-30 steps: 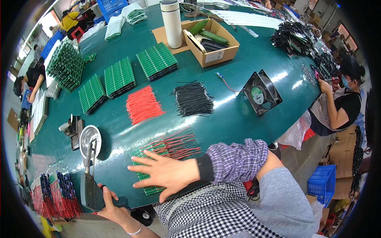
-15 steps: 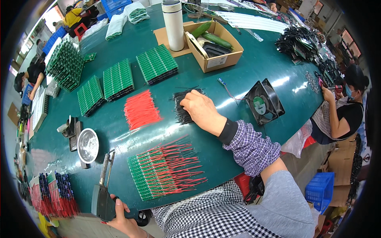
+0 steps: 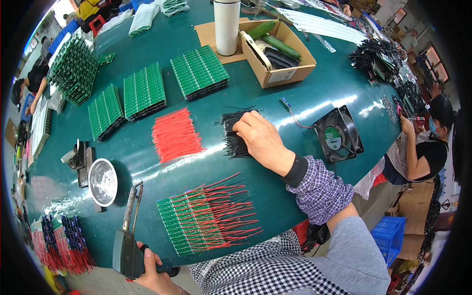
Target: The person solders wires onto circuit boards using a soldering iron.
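Observation:
My left hand (image 3: 153, 271) is wrapped round the handle of a dark soldering gun (image 3: 127, 253) at the table's front edge, its metal tip pointing up and away. My right hand (image 3: 265, 141) rests on a pile of short black wires (image 3: 233, 132), fingers curled and pinched down into it; the fingertips are partly hidden. Left of that pile lies a heap of red wires (image 3: 178, 135). In front of me is a green circuit board panel (image 3: 184, 223), with rows of red wires reaching out to its right and a few dark ones near its far edge.
Stacks of green boards (image 3: 199, 71) stand beyond the wires. A metal bowl (image 3: 103, 182) sits at left, wired boards (image 3: 61, 243) at near left. Behind are a white flask (image 3: 226, 29) and a carton (image 3: 280, 73) with cucumbers. A black fan (image 3: 338, 133) stands right; a co-worker (image 3: 418, 137) sits beyond.
The view has shifted slightly, so the table's things sit a little differently. My right hand stays at the black wires and my left keeps hold of the soldering gun.

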